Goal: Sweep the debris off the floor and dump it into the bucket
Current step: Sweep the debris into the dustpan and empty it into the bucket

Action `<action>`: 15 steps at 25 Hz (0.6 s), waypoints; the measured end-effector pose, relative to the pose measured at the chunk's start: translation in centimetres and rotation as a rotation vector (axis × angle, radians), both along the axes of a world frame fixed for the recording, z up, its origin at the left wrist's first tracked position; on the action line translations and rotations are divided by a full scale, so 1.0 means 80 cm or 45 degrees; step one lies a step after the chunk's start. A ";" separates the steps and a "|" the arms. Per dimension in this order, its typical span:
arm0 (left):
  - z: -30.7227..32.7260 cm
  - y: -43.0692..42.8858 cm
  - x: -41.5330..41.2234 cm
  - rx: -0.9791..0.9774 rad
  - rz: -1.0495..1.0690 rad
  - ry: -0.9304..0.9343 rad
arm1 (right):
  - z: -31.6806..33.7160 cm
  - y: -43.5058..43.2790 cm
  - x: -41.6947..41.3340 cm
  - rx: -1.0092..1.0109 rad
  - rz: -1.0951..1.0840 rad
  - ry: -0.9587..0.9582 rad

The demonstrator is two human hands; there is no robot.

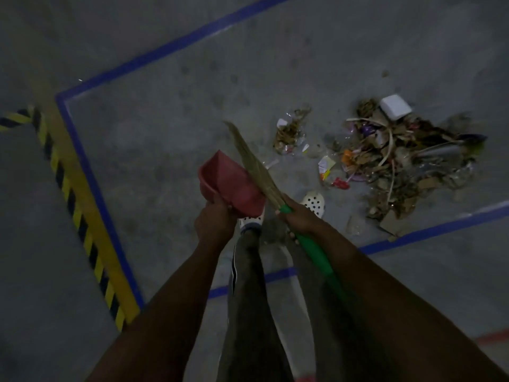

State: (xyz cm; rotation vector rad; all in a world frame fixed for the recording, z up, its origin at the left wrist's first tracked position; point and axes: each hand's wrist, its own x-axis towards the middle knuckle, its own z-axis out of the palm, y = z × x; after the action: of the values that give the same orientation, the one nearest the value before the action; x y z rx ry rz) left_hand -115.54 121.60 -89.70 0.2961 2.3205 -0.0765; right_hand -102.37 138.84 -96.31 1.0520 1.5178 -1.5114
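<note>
grey concrete floor, dim light. blue tape lines marked a bay on it; a yellow-and-black hazard strip ran along the outside of the left line.

main debris pile lay inside the bay, right of the person: cardboard scraps, dry leaves, wrappers, with a white box on its far edge. a smaller clump sat apart to its left.

broom was held off the floor, straw head pointing up and left, crossing over the red dustpan.

right hand had its fingers wrapped round the green handle just below the straw. left hand gripped the dustpan's near edge, fingers curled.

white perforated clogs showed beneath the hands, near the pile's edge.
</note>
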 end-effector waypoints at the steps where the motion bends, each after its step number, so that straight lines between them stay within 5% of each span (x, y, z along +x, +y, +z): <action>1: -0.036 -0.004 -0.013 -0.041 -0.053 -0.018 | -0.037 -0.003 -0.003 -0.055 -0.080 -0.058; 6: -0.151 -0.030 -0.064 -0.101 -0.282 -0.013 | -0.130 -0.010 0.030 -0.070 -0.730 -0.298; 9: -0.137 -0.039 -0.071 -0.117 -0.301 -0.020 | -0.051 -0.053 0.069 -0.085 -0.983 -0.213; 13: -0.104 -0.043 -0.083 -0.146 -0.303 -0.069 | 0.093 -0.121 0.067 -0.752 -1.169 -0.083; 15: -0.096 -0.039 -0.088 -0.152 -0.326 -0.053 | 0.100 -0.119 0.028 -0.649 -1.187 -0.058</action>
State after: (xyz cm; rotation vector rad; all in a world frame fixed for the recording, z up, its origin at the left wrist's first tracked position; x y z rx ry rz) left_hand -122.58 118.46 -97.37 0.5278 2.2151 -0.3313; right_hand -100.10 129.30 -88.33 1.5329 0.5012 -2.2920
